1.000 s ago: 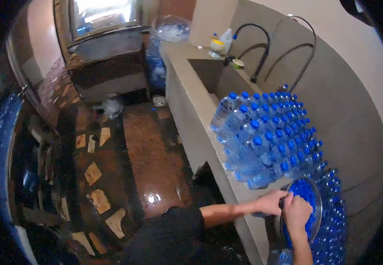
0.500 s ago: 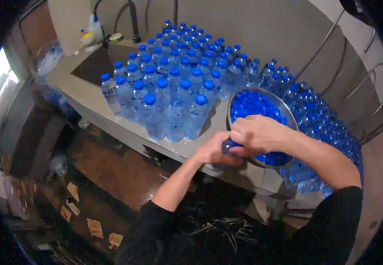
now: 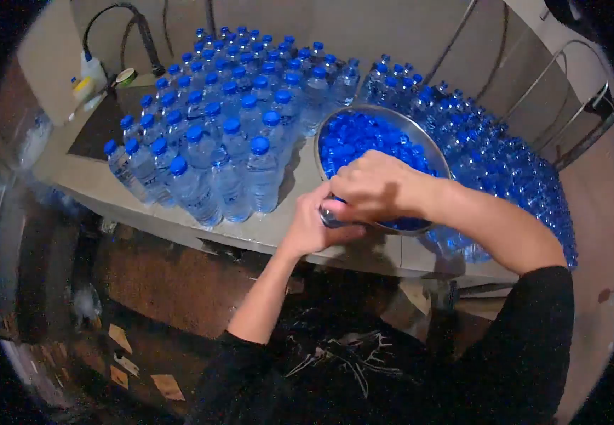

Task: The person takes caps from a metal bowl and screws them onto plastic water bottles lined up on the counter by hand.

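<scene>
A round metal bowl (image 3: 428,136) full of blue caps (image 3: 367,137) rests on the counter, between two groups of bottles. My left hand (image 3: 310,225) is closed around a small, rounded, shiny object at the near left side of the bowl; what it is cannot be made out. Over the bowl's near edge, my right hand (image 3: 374,185) is closed in a fist against the same object, touching my left fingers. Clear bottles with blue caps (image 3: 211,120) stand upright in rows to the left. More bottles (image 3: 498,170) are packed closely to the right; their tops are hard to make out.
Behind the left bottles is a sink (image 3: 98,131) with a black curved hose (image 3: 133,18). A spray bottle (image 3: 93,69) and a small round tin (image 3: 125,76) stand near it. Pipes (image 3: 569,117) run along the wall at right. Flat scraps (image 3: 168,387) lie on the floor.
The view has swung right, so the bowl and capped bottles appear farther left and more bottles show at right. My hands remain together at the bowl's near edge.
</scene>
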Demonstrator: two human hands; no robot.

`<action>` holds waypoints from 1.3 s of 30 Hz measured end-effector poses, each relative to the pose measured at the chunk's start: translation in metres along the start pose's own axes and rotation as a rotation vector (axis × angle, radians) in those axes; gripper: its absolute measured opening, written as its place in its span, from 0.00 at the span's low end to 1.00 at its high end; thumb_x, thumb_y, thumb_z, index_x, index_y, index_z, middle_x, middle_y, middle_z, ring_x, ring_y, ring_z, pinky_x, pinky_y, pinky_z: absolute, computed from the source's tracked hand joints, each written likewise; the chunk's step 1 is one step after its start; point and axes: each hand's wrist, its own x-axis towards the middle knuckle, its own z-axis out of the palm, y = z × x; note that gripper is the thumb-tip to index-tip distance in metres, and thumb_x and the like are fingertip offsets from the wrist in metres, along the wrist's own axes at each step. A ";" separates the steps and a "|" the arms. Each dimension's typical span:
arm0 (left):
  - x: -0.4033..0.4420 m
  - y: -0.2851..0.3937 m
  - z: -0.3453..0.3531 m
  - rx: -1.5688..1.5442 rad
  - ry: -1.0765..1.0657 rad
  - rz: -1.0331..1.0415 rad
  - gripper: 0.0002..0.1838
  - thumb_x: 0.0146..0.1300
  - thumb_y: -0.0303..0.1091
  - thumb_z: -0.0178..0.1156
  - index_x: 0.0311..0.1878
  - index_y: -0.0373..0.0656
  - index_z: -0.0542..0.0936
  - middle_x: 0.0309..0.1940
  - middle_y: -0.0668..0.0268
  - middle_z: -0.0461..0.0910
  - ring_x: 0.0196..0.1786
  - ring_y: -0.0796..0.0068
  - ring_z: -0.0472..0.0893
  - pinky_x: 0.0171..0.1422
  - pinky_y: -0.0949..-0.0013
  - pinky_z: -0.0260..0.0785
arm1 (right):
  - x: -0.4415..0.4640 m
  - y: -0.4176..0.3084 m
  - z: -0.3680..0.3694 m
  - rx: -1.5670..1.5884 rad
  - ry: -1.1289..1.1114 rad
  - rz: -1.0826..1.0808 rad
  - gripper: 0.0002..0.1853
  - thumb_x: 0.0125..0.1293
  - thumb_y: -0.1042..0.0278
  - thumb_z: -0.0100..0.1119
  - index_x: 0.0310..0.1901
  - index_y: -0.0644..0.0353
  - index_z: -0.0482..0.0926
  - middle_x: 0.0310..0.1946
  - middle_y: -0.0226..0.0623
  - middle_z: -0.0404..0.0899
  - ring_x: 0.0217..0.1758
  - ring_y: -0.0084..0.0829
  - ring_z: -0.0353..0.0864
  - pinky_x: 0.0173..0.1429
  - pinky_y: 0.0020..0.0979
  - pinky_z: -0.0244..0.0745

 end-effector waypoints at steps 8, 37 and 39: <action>-0.008 -0.004 0.031 0.098 0.357 0.117 0.27 0.42 0.33 0.74 0.48 0.40 0.77 0.37 0.56 0.81 0.41 0.48 0.81 0.44 0.58 0.74 | -0.014 -0.013 0.029 -0.415 0.227 0.071 0.15 0.64 0.57 0.55 0.22 0.52 0.75 0.18 0.36 0.73 0.22 0.42 0.77 0.25 0.40 0.73; -0.030 -0.001 -0.002 0.340 0.604 0.081 0.36 0.44 0.45 0.77 0.55 0.41 0.74 0.49 0.57 0.77 0.52 0.58 0.79 0.56 0.61 0.72 | 0.020 0.006 -0.032 0.295 0.254 0.499 0.20 0.53 0.51 0.71 0.31 0.64 0.82 0.26 0.51 0.82 0.30 0.45 0.84 0.36 0.41 0.77; -0.054 0.005 -0.022 0.344 0.543 -0.051 0.36 0.47 0.46 0.76 0.56 0.40 0.73 0.50 0.56 0.77 0.52 0.58 0.78 0.56 0.62 0.71 | 0.028 0.036 -0.053 0.345 0.338 0.532 0.20 0.54 0.49 0.70 0.28 0.62 0.83 0.22 0.36 0.82 0.26 0.24 0.79 0.32 0.30 0.75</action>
